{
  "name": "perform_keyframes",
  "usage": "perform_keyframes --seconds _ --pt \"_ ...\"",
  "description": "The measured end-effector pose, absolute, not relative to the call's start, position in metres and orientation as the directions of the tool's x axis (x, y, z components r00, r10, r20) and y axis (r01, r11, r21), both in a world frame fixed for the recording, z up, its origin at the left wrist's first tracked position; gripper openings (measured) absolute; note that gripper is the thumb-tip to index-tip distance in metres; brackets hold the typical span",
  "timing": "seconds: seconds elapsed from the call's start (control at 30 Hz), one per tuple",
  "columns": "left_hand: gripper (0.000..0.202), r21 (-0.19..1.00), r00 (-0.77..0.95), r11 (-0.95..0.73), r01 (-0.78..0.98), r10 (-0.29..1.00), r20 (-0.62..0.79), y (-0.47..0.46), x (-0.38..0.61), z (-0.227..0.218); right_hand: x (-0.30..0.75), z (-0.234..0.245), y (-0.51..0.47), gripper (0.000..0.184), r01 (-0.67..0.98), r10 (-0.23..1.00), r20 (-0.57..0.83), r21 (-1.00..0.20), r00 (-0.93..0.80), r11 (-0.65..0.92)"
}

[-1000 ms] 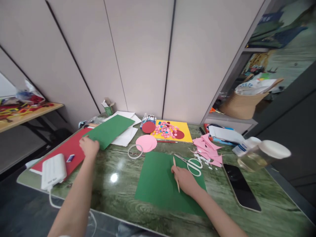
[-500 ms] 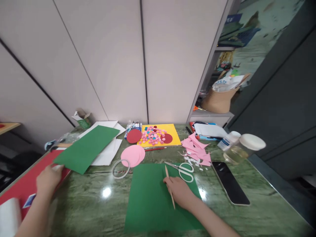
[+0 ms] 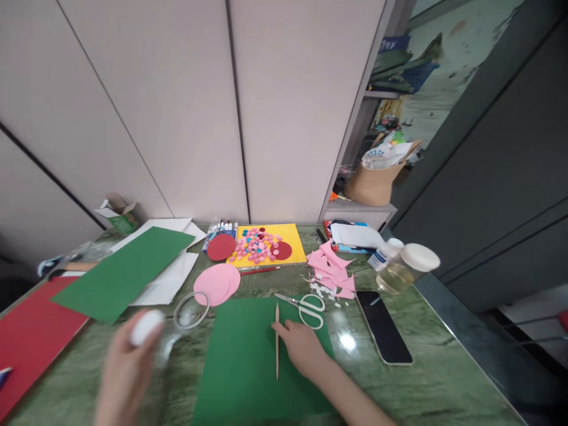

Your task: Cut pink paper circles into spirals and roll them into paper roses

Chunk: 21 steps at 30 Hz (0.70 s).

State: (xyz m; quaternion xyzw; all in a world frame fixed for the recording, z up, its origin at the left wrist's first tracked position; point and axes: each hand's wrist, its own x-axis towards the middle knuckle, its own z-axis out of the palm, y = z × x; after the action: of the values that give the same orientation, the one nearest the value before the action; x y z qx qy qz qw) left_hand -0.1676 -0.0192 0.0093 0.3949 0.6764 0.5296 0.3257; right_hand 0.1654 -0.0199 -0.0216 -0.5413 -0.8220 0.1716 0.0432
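Note:
My left hand (image 3: 126,364), blurred by motion, is closed around a small white rounded object (image 3: 147,327) above the table, left of the near green paper sheet (image 3: 239,367). My right hand (image 3: 302,346) rests on that sheet, fingers closed on a thin wooden stick (image 3: 277,349) pointed at both ends. White-handled scissors (image 3: 306,307) lie just beyond the right hand, at the sheet's far edge. A grey-white ring (image 3: 177,313) lies between the hands, close to pink paper circles (image 3: 215,285).
Another green sheet (image 3: 133,266) overlaps white papers and a red sheet (image 3: 39,331) at left. Pink and blue beads (image 3: 255,245) lie on yellow paper (image 3: 290,236). Pink scraps (image 3: 328,269), a phone (image 3: 384,328) and a lidded jar (image 3: 406,269) stand to the right.
My left hand has left the far-left green sheet and moved right, carrying the white object. The view has turned right. My right hand still holds the stick, now more upright in view.

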Motion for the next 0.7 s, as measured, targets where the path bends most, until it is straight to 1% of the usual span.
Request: perform_keyframes --seconds 0.03,0.07,0.1,0.13,0.17,0.2,0.23,0.3,0.37,0.43,0.5,0.57,0.63,0.7 --pt "0.050 0.981 -0.418 0.149 0.122 0.905 -0.086 -0.022 -0.129 0.006 0.166 -0.018 -0.021 0.033 0.848 0.923 -0.091 -0.435 -0.375 0.301" --pt "0.050 0.980 -0.280 0.174 0.092 0.950 -0.142 -0.025 -0.092 0.005 0.167 -0.013 -0.022 0.030 0.777 0.942 -0.043 -0.577 -0.334 0.250" --pt "0.050 0.978 -0.074 0.192 0.086 0.980 -0.186 -0.028 -0.060 0.005 0.167 -0.008 -0.023 0.027 0.652 0.948 -0.023 -0.731 -0.318 0.201" --pt "0.049 0.977 0.103 0.198 0.079 0.973 -0.206 -0.031 -0.033 0.007 0.167 -0.004 -0.023 0.027 0.510 0.950 -0.027 -0.848 -0.312 0.144" --pt "0.048 0.979 0.214 0.195 0.064 0.955 -0.205 -0.033 -0.012 0.011 0.167 0.000 -0.024 0.027 0.384 0.949 -0.031 -0.918 -0.315 0.097" --pt "0.046 0.980 0.269 0.188 0.059 0.943 -0.197 -0.035 0.003 0.015 0.166 0.003 -0.024 0.025 0.297 0.949 -0.040 -0.953 -0.314 0.058" --pt "0.043 0.984 0.277 0.162 0.072 0.945 -0.176 -0.036 0.011 0.018 0.165 0.005 -0.024 0.022 0.249 0.950 -0.056 -0.968 -0.307 0.023" --pt "0.038 0.984 0.215 0.124 0.126 0.965 -0.149 -0.040 0.014 0.022 0.163 0.005 -0.026 0.018 0.227 0.956 -0.098 -0.973 -0.277 -0.034" --pt "0.047 0.976 0.143 0.161 0.146 0.973 -0.182 -0.047 0.008 0.018 0.161 0.004 -0.030 0.016 0.232 0.954 -0.141 -0.969 -0.265 -0.078" --pt "0.058 0.964 0.116 0.253 0.078 0.958 -0.261 -0.058 0.000 0.007 0.160 0.002 -0.037 0.017 0.249 0.946 -0.153 -0.965 -0.286 -0.081" --pt "0.055 0.944 0.163 0.326 -0.049 0.935 -0.314 -0.074 -0.007 -0.007 0.158 0.002 -0.048 0.019 0.264 0.923 -0.196 -0.958 -0.330 -0.110" --pt "0.051 0.921 0.221 0.361 -0.149 0.920 -0.324 -0.092 -0.016 -0.020 0.154 0.001 -0.062 0.023 0.274 0.896 -0.243 -0.951 -0.372 -0.144" --pt "0.056 0.905 0.246 0.388 -0.175 0.907 -0.341 -0.109 -0.026 -0.028 0.148 -0.001 -0.079 0.031 0.250 0.873 -0.282 -0.949 -0.398 -0.192" --pt "0.063 0.894 0.292 0.421 -0.153 0.884 -0.366 -0.124 -0.038 -0.031 0.142 -0.005 -0.096 0.042 0.223 0.852 -0.295 -0.950 -0.431 -0.216"
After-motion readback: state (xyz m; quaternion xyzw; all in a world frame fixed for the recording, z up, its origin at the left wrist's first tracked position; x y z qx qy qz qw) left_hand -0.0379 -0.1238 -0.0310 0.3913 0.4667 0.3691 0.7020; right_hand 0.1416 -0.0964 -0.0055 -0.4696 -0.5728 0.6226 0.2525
